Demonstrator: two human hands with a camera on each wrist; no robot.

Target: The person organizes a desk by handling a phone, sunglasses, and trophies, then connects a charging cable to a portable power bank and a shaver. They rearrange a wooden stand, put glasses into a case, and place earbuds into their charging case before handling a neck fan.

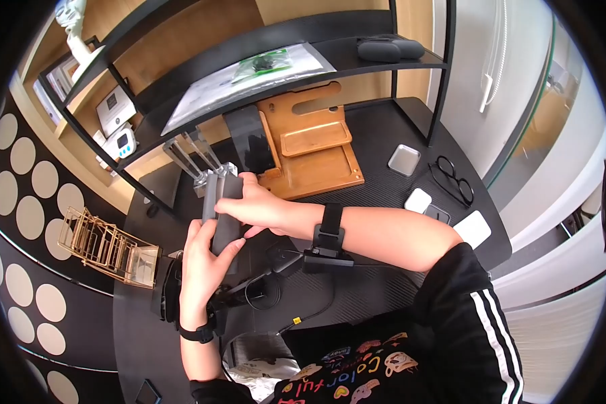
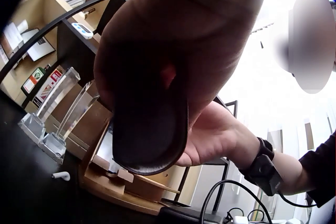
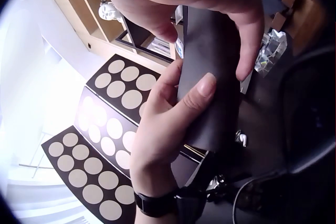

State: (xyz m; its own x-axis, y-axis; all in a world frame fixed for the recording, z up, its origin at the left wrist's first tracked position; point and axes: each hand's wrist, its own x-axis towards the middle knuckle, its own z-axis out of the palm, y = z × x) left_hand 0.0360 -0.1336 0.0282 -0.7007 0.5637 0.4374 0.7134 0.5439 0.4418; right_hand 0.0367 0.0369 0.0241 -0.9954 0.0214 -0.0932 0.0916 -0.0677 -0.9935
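A long dark grey glasses case (image 1: 227, 232) is held up over the desk in both hands. My left hand (image 1: 204, 261) grips its near end, with the thumb (image 3: 202, 90) laid along the side. Farther up, my right hand (image 1: 254, 204) wraps over the other end, thumb on top. The rounded near end (image 2: 149, 148) of the case faces the left wrist camera. Right behind the case in the head view stands a clear acrylic stand (image 1: 198, 158) with upright arms. The palm hides part of the case in the left wrist view.
A wooden organizer (image 1: 316, 180) stands behind the right hand. Black eyeglasses (image 1: 453, 180), a small silver tray (image 1: 405, 160) and a white earbud case (image 1: 418, 200) lie to the right. A gold wire rack (image 1: 104, 246) is at left; a black shelf (image 1: 357, 67) spans the back.
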